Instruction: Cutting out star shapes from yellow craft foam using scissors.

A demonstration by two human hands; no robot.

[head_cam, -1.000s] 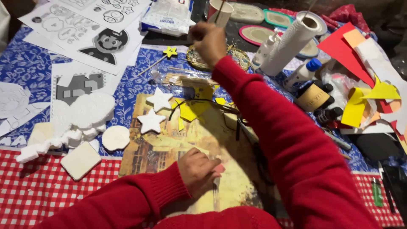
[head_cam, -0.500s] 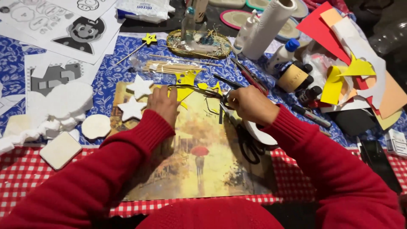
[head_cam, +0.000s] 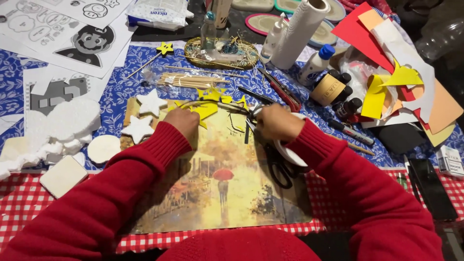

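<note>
Cluttered counter (head_cam: pixel 29 193) under checked and blue floral cloths carries my painted board (head_cam: pixel 217 193), paper roll (head_cam: pixel 299 31), white foam stars (head_cam: pixel 145 116) and black scissors (head_cam: pixel 280 166) just beside my right wrist. On the board's top edge lies the yellow star cutout (head_cam: pixel 205 108); my left hand (head_cam: pixel 181 121) touches it, fingers curled. My right hand (head_cam: pixel 275 123) is closed, pinching a thin dark wire (head_cam: pixel 227 105).
</note>
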